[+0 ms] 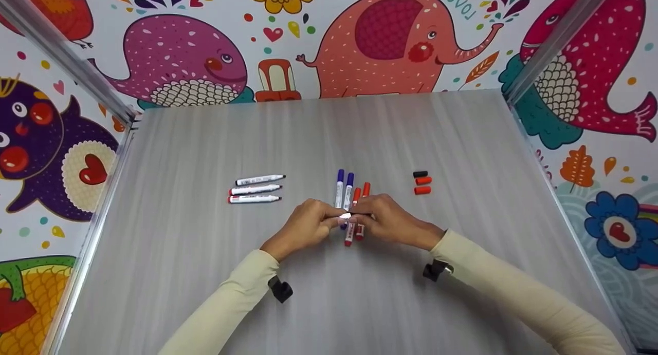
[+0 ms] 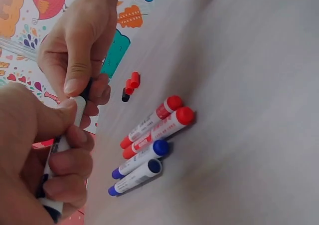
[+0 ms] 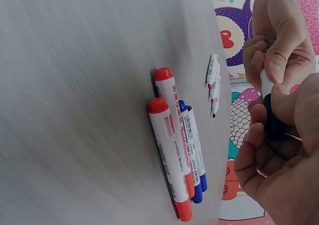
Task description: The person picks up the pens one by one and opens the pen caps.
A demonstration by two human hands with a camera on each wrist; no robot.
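Observation:
Both hands meet over the middle of the table on one white marker (image 2: 79, 109). My left hand (image 1: 308, 224) grips its white barrel, fingers curled round it in the left wrist view. My right hand (image 1: 391, 219) pinches the dark cap (image 3: 273, 117) at the other end. Cap and barrel are in line, the joint partly hidden by the thumbs. Beneath and just beyond the hands lie two capped red markers (image 2: 159, 130) and two capped blue markers (image 2: 137, 172), side by side.
Three uncapped white markers (image 1: 256, 189) lie in a row on the left of the table (image 1: 180, 273). On the right are a black cap (image 1: 420, 174) and two red caps (image 1: 423, 190). Walls with cartoon prints (image 1: 390, 47) and metal posts (image 1: 560, 41) border the table.

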